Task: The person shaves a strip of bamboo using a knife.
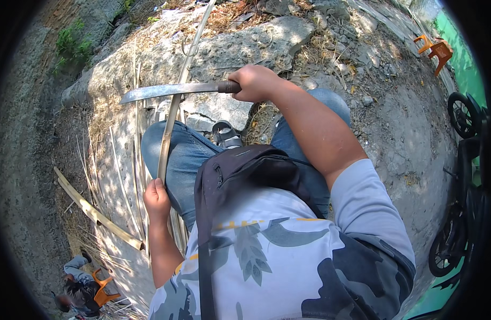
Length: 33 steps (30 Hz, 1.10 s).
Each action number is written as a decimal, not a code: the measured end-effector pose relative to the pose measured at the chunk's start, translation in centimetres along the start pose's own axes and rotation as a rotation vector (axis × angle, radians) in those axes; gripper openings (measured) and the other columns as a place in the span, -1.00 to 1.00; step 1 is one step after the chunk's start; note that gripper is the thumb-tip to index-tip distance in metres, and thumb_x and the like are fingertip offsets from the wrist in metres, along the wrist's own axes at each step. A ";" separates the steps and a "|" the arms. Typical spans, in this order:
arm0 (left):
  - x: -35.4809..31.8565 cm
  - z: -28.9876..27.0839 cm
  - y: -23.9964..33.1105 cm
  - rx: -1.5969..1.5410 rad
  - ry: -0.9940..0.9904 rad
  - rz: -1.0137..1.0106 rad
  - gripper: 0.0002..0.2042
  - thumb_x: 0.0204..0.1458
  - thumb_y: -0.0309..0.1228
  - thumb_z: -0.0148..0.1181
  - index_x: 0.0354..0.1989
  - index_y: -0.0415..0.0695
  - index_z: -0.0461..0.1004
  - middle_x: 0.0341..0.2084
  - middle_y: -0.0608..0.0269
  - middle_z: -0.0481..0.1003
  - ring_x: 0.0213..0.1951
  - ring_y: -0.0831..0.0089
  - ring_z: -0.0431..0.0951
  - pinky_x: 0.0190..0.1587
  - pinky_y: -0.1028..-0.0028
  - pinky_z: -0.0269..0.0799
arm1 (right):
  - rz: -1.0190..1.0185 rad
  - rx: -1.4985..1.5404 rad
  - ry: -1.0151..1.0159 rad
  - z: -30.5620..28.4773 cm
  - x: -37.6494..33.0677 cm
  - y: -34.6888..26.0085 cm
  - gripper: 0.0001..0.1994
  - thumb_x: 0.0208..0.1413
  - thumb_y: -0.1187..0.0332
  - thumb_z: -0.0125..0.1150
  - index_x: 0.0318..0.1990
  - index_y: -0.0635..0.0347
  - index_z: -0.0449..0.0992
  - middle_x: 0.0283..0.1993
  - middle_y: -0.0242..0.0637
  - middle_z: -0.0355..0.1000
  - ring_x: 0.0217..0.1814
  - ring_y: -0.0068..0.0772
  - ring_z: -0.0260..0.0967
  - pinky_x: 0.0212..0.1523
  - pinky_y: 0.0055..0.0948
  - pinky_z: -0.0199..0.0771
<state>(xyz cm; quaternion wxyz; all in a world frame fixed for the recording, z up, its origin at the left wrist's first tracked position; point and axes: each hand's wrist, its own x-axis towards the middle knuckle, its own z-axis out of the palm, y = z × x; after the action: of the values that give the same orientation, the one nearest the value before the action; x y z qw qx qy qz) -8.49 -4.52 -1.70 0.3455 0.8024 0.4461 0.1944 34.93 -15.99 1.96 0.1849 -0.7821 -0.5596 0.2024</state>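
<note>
The right hand (pixel 254 82) grips the handle of a long knife (pixel 168 91), its blade crossing a bamboo strip (pixel 173 109). The left hand (pixel 157 200) clasps the strip's lower end beside the knee. Split bamboo pieces (pixel 96 213) lie left; a black bag (pixel 240 170) rests on the lap.

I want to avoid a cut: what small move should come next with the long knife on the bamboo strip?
Probably draw the long grey blade along the pale bamboo strip, away from the left hand: the right hand holds it across the strip above the knee.
</note>
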 end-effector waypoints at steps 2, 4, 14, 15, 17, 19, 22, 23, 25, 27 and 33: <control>0.0 0.1 -0.4 -0.021 0.019 -0.003 -0.59 0.42 -0.27 0.00 -0.51 -0.25 0.33 -0.68 0.28 0.29 -0.55 0.54 0.22 -0.48 0.37 0.18 | -0.008 -0.005 0.004 0.1 0.0 0.0 -0.76 0.01 0.17 0.37 -0.20 0.03 0.62 -0.28 -0.16 0.60 -0.16 -0.03 0.58 -0.13 -0.06 0.55; 0.1 0.1 -0.4 0.005 0.018 0.012 -0.59 0.42 -0.27 0.00 -0.51 -0.25 0.33 -0.68 0.27 0.29 -0.55 0.53 0.22 -0.48 0.37 0.18 | -0.012 -0.010 0.007 0.2 0.1 0.1 -0.76 0.01 0.17 0.37 -0.20 0.03 0.62 -0.28 -0.16 0.60 -0.16 -0.03 0.58 -0.13 -0.06 0.55; 0.1 0.2 -0.2 0.037 0.047 0.059 -0.58 0.42 -0.27 0.00 -0.52 -0.25 0.32 -0.70 0.24 0.28 -0.57 0.50 0.22 -0.49 0.34 0.19 | -0.039 -0.035 0.005 0.3 0.2 0.2 -0.75 0.01 0.16 0.36 -0.21 0.04 0.63 -0.29 -0.14 0.60 -0.17 -0.01 0.59 -0.13 -0.05 0.55; 0.1 0.2 -0.2 0.037 0.045 0.059 -0.58 0.42 -0.27 0.00 -0.52 -0.25 0.32 -0.70 0.24 0.28 -0.57 0.50 0.22 -0.49 0.34 0.19 | -0.030 -0.033 -0.005 0.1 0.1 0.1 -0.75 0.01 0.15 0.36 -0.21 0.04 0.63 -0.29 -0.14 0.61 -0.17 -0.01 0.59 -0.12 -0.05 0.55; 0.2 0.0 -0.3 0.060 0.017 0.027 -0.58 0.42 -0.28 -0.01 -0.52 -0.25 0.32 -0.70 0.24 0.28 -0.57 0.51 0.22 -0.49 0.35 0.19 | -0.026 -0.037 -0.008 0.3 0.2 0.2 -0.75 0.01 0.15 0.36 -0.21 0.04 0.63 -0.29 -0.14 0.61 -0.17 0.00 0.59 -0.12 -0.05 0.55; 0.2 0.0 -0.3 0.062 0.019 0.030 -0.58 0.42 -0.28 -0.01 -0.52 -0.25 0.32 -0.70 0.25 0.28 -0.57 0.52 0.22 -0.49 0.35 0.18 | -0.024 -0.040 -0.011 0.3 0.4 0.3 -0.75 0.01 0.15 0.36 -0.21 0.04 0.63 -0.28 -0.13 0.61 -0.17 0.01 0.59 -0.12 -0.05 0.54; 0.2 0.0 -0.7 0.056 0.021 0.033 -0.58 0.42 -0.28 -0.01 -0.52 -0.25 0.32 -0.70 0.25 0.28 -0.56 0.53 0.22 -0.49 0.36 0.18 | -0.030 -0.034 -0.007 0.3 0.4 0.3 -0.74 0.01 0.14 0.37 -0.21 0.05 0.63 -0.28 -0.13 0.61 -0.17 0.01 0.59 -0.12 -0.05 0.54; 0.2 0.0 -0.8 0.048 0.020 0.033 -0.58 0.42 -0.28 -0.01 -0.52 -0.25 0.32 -0.70 0.26 0.28 -0.56 0.53 0.22 -0.49 0.37 0.18 | -0.031 -0.036 -0.012 0.3 0.4 0.3 -0.74 0.02 0.14 0.37 -0.21 0.05 0.63 -0.29 -0.13 0.61 -0.17 0.01 0.59 -0.13 -0.04 0.54; 0.2 0.0 -0.5 0.048 0.022 0.035 -0.58 0.42 -0.28 -0.01 -0.52 -0.25 0.33 -0.70 0.27 0.28 -0.56 0.54 0.22 -0.49 0.37 0.18 | -0.031 -0.038 -0.016 0.3 0.4 0.3 -0.74 0.02 0.14 0.37 -0.20 0.05 0.63 -0.29 -0.13 0.61 -0.17 0.01 0.59 -0.13 -0.04 0.54; 0.1 0.1 -0.3 0.048 0.025 0.037 -0.58 0.42 -0.27 -0.01 -0.52 -0.25 0.33 -0.69 0.28 0.29 -0.55 0.55 0.22 -0.48 0.38 0.18 | -0.029 -0.051 -0.018 0.4 0.4 0.3 -0.74 0.02 0.14 0.36 -0.20 0.05 0.63 -0.29 -0.13 0.61 -0.17 0.01 0.59 -0.13 -0.04 0.54; 0.1 0.1 -0.4 0.009 0.027 0.021 -0.57 0.43 -0.26 -0.01 -0.52 -0.25 0.33 -0.69 0.34 0.29 -0.55 0.58 0.21 -0.49 0.39 0.18 | -0.030 -0.050 -0.010 0.4 0.4 0.3 -0.75 0.02 0.15 0.36 -0.19 0.02 0.63 -0.29 -0.14 0.61 -0.18 0.00 0.59 -0.13 -0.05 0.55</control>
<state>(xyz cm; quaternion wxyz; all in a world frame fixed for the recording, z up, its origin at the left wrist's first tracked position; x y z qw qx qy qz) -8.64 -4.33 -2.11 0.3338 0.8058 0.4432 0.2071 35.06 -15.71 1.49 0.1656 -0.7769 -0.5771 0.1896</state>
